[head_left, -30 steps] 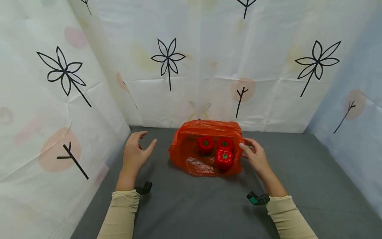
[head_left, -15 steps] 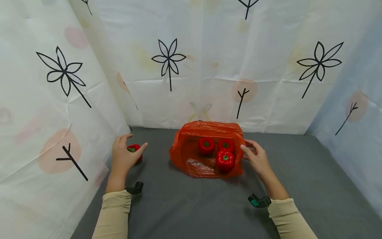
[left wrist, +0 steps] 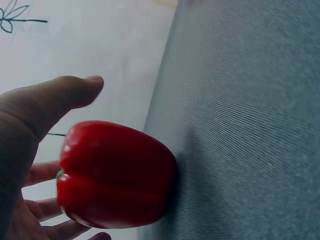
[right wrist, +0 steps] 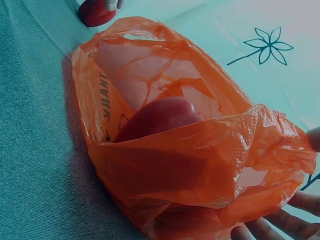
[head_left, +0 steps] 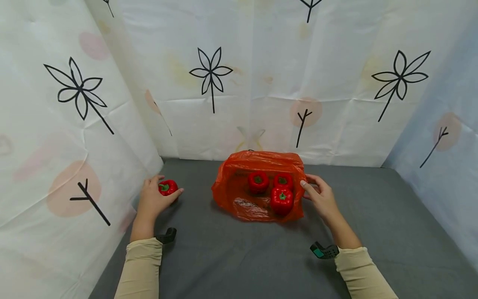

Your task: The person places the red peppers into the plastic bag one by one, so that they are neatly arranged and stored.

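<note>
A red bell pepper (head_left: pixel 168 187) with a green stem stands on the grey cloth at the left. My left hand (head_left: pixel 152 200) is around it, thumb on the near side and fingers beyond. In the left wrist view, a gap shows between the thumb (left wrist: pixel 75 92) and the pepper (left wrist: pixel 117 175). An orange plastic bag (head_left: pixel 229 191) lies in the middle, its mouth facing me. Inside it are three red bell peppers (head_left: pixel 281 201). My right hand (head_left: pixel 320 197) pinches the bag's right edge between thumb and fingers; in the right wrist view the bag (right wrist: pixel 165 175) hides part of its contents.
Grey cloth (head_left: pixel 231 257) covers the table. Pale patterned cloth (head_left: pixel 257 74) hangs behind it and along both sides. The left hand is near the left hanging cloth. A black device (head_left: pixel 324 251) is strapped to each wrist.
My left hand has moved left and lowered around the lone pepper, which was mostly hidden behind it before. The right hand keeps its hold on the bag, and the bag has stayed in place.
</note>
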A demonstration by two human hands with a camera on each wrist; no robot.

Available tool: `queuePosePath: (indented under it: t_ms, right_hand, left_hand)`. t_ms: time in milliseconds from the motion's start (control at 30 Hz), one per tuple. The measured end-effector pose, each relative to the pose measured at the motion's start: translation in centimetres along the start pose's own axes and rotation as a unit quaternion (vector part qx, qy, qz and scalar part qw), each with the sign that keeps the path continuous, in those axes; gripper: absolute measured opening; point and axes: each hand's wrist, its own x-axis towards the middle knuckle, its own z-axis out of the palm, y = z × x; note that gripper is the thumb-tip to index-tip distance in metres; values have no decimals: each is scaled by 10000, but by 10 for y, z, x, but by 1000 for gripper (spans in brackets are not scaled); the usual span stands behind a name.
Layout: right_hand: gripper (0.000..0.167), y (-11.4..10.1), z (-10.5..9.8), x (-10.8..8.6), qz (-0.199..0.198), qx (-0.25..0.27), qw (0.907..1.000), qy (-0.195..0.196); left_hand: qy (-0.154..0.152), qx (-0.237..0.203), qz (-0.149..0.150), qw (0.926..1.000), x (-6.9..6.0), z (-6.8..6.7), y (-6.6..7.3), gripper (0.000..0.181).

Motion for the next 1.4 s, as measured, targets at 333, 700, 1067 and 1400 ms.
queuePosePath:
  t_ms: [333, 700, 1067, 1400]
  right_hand:
    - [56, 1, 1, 0, 40, -21, 10000, -35]
    - [56, 0, 0, 1, 56, -64, 10000, -28]
    - [56, 2, 0, 0, 49, -11, 10000, -45]
    - [56, 1, 0, 0, 34, -54, 10000, 3]
  left_hand:
    - [-162, -182, 149, 9996, 4, 13, -13, 81]
    - [-125, -344, 78, 9993, 5, 15, -16, 79]
    - [-230, -308, 293, 9988, 3, 12, -6, 76]
    - [-72, -547, 556, 9969, 0, 11, 20, 75]
